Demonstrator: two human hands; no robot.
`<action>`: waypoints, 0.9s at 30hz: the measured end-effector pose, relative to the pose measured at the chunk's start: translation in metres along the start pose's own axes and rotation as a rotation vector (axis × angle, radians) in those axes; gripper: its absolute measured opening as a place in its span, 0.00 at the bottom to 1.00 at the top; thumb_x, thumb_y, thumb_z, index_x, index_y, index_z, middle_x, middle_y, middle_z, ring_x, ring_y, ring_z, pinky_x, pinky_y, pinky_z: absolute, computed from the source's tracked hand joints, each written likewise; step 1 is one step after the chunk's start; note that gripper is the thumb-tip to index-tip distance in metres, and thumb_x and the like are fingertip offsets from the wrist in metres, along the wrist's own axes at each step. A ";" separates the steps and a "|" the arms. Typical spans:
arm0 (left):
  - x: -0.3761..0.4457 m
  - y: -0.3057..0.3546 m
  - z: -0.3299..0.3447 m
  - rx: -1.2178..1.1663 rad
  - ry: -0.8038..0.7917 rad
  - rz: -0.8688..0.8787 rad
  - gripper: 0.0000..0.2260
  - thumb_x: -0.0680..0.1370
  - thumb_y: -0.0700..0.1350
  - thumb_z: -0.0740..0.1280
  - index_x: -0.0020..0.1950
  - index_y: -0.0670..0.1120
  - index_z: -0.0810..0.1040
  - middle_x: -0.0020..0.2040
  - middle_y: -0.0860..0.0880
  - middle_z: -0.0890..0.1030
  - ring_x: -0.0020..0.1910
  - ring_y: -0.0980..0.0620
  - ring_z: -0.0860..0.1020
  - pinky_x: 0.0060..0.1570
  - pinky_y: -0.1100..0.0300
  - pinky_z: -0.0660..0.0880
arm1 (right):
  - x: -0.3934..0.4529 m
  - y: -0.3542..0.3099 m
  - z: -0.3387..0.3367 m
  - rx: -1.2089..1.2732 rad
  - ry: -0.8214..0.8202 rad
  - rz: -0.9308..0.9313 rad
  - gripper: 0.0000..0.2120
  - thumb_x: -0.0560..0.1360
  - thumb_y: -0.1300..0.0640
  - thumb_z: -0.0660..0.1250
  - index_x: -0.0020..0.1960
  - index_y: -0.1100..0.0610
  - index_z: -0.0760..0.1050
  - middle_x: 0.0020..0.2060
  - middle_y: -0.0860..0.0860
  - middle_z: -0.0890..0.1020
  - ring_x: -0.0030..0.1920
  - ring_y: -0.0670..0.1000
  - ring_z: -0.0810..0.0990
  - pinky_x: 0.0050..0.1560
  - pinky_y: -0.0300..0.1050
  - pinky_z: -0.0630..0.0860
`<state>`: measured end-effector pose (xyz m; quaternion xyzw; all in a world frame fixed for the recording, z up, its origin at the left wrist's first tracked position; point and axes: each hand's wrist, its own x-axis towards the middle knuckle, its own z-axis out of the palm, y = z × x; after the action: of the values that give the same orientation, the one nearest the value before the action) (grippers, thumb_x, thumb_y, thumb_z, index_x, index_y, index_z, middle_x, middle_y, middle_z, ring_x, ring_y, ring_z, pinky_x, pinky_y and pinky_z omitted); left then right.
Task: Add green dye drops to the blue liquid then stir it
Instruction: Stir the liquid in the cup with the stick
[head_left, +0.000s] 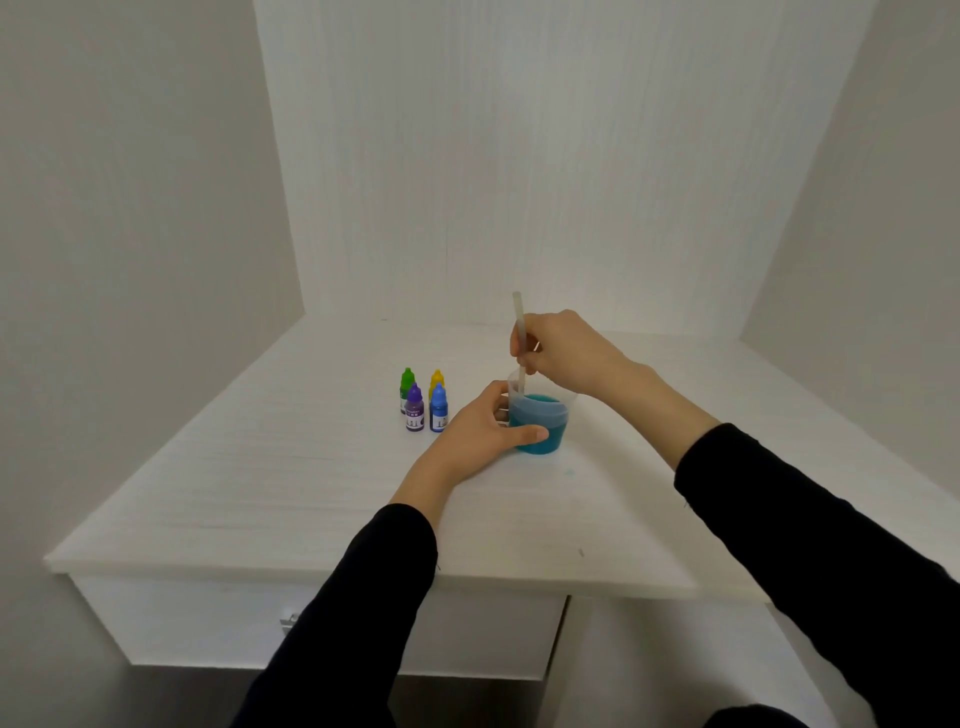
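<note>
Head view: cup (540, 415) of blue liquid (537, 434) stands mid worktop (291, 493). Left hand (480, 434) grips cup's near-left wall. Right hand (563, 353), above cup, pinches stick (519, 338); stick's lower end dips inside cup. Green bottle (407, 387) capped, left of cup, grouped with yellow (437, 381), purple (414, 409), blue (439, 409) bottles.

Table (291, 467): matt white board with a fine, pale wood-grain texture; the walls (519, 156) carry the same finish. Cup (540, 415): clear, smooth plastic, its blue liquid (537, 423) showing through. Stirring stick (518, 322): translucent, whitish, smooth. Four dye bottles (414, 410): glossy coloured plastic with paper-like labels. Sleeves (779, 519): matt black cloth. Drawer handle (288, 621): shiny metal.
</note>
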<state>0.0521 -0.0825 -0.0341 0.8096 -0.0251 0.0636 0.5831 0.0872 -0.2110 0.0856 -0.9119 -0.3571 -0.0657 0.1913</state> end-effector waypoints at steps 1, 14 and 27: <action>0.000 0.000 0.000 -0.007 -0.002 0.001 0.30 0.70 0.51 0.75 0.68 0.54 0.66 0.61 0.53 0.76 0.59 0.54 0.76 0.59 0.57 0.75 | 0.000 0.003 -0.001 -0.017 0.008 0.015 0.08 0.76 0.66 0.59 0.49 0.59 0.76 0.46 0.56 0.81 0.47 0.54 0.80 0.53 0.48 0.77; -0.001 0.000 0.000 -0.006 0.004 0.006 0.30 0.71 0.50 0.75 0.69 0.54 0.66 0.59 0.56 0.76 0.58 0.57 0.76 0.56 0.62 0.74 | -0.018 0.010 -0.027 -0.120 -0.139 0.119 0.08 0.72 0.68 0.64 0.43 0.57 0.75 0.41 0.53 0.80 0.45 0.53 0.80 0.43 0.43 0.76; 0.001 -0.002 0.000 -0.001 0.008 -0.005 0.25 0.69 0.52 0.76 0.62 0.58 0.68 0.57 0.59 0.77 0.57 0.58 0.77 0.51 0.64 0.74 | -0.010 -0.009 -0.013 0.062 -0.156 -0.008 0.06 0.71 0.66 0.66 0.45 0.57 0.77 0.39 0.50 0.80 0.41 0.50 0.81 0.43 0.37 0.76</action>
<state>0.0531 -0.0819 -0.0355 0.8091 -0.0206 0.0653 0.5837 0.0740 -0.2162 0.0973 -0.9065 -0.3763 0.0158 0.1909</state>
